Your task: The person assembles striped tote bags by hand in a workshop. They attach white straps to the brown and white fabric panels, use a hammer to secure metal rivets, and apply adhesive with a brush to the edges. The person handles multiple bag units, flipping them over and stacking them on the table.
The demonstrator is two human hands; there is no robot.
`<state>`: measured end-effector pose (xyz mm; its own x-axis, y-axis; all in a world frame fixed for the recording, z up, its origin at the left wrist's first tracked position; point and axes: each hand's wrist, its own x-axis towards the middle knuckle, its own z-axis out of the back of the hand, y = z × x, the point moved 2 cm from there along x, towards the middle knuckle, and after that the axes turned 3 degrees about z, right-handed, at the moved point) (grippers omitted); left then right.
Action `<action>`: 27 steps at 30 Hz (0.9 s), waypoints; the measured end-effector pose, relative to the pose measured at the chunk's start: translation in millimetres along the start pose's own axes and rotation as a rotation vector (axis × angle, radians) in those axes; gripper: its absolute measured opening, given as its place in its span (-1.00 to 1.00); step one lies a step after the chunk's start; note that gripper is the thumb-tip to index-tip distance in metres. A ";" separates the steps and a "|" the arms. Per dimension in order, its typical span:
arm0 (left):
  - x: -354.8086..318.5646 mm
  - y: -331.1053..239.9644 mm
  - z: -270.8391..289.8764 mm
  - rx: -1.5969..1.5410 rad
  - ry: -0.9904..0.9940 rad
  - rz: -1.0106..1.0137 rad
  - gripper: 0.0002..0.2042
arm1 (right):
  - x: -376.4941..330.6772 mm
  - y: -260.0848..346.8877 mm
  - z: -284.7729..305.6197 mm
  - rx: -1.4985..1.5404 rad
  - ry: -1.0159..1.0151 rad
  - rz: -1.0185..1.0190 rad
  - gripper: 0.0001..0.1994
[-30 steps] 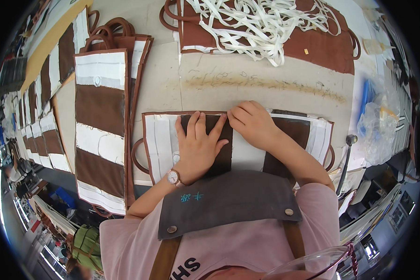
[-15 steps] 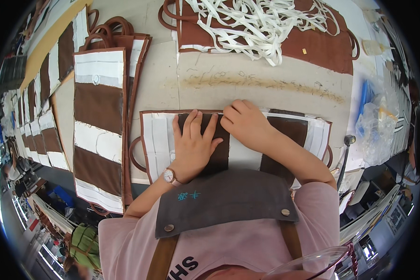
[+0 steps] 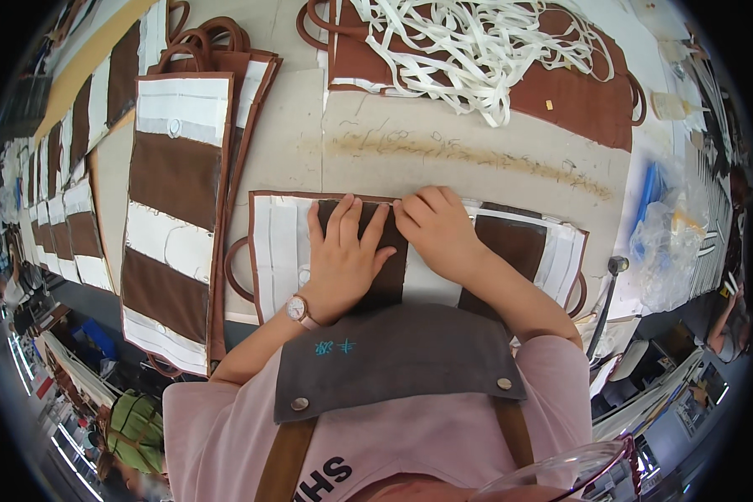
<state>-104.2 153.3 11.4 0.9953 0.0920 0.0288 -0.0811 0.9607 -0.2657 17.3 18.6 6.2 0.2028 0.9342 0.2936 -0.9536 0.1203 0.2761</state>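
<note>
On the table (image 3: 477,151), both hands press a striped bag (image 3: 280,243)

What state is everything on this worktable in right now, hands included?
Striped bag: lying flat under both hands.
Left hand: palm down, fingers spread on the bag.
Right hand: pinching the bag's top edge.
Bag stack: piled flat.
White straps: a loose tangle.

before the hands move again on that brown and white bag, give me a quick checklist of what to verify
1. Left hand flat on the striped bag: ok.
2. Right hand fingertips at the bag's top edge: ok.
3. Bag lying flat on the table: ok.
4. Top edge lined up evenly under the fingers: cannot tell.
5. Bag stack at left apart from this bag: ok.
6. White straps away from the bag: ok.
</note>
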 end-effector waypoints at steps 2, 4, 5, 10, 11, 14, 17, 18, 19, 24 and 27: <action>-0.1 0.4 -2.7 -0.011 -0.028 0.015 -0.36 | -0.8 2.1 0.8 -0.015 0.015 0.008 -0.74; 3.1 -0.5 -1.5 0.018 -0.043 0.006 -0.38 | -0.8 3.0 1.1 -0.019 0.017 0.006 -0.72; 4.4 -1.0 -0.4 0.033 -0.051 0.002 -0.39 | -0.2 3.1 1.5 -0.016 0.012 0.000 -0.72; -2.9 21.0 11.2 0.131 -0.019 0.116 -0.43 | -3.6 3.4 -2.7 -0.057 -0.083 -0.029 -0.76; -5.0 28.5 15.9 0.172 -0.027 0.121 -0.43 | -3.6 3.6 -3.7 -0.061 -0.102 -0.028 -0.77; -3.1 26.0 25.5 0.207 -0.021 0.114 -0.42 | -3.0 4.7 -5.4 -0.037 -0.134 -0.047 -0.79; 4.3 5.8 11.0 0.020 0.010 -0.051 -0.38 | -5.5 -3.3 -5.2 0.092 -0.116 -0.232 -0.79; 6.8 -3.3 1.8 -0.068 0.026 -0.129 -0.36 | -6.6 -7.6 -4.1 0.155 -0.104 -0.320 -0.78; 6.1 -11.8 -5.0 -0.123 0.041 -0.107 -0.33 | -7.7 -11.2 -0.4 0.215 -0.107 -0.350 -0.77; 7.8 -13.2 -7.0 -0.074 0.042 -0.114 -0.35 | -11.3 -19.7 8.2 0.334 -0.068 -0.393 -0.77; 8.5 -13.5 -8.0 -0.078 0.029 -0.118 -0.37 | -10.3 -20.3 5.8 0.330 -0.087 -0.368 -0.80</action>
<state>-94.3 139.1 7.5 0.9989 -0.0292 0.0363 0.0398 0.9408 -0.3366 35.9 4.6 2.9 0.5435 0.8168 0.1936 -0.6970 0.3107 0.6462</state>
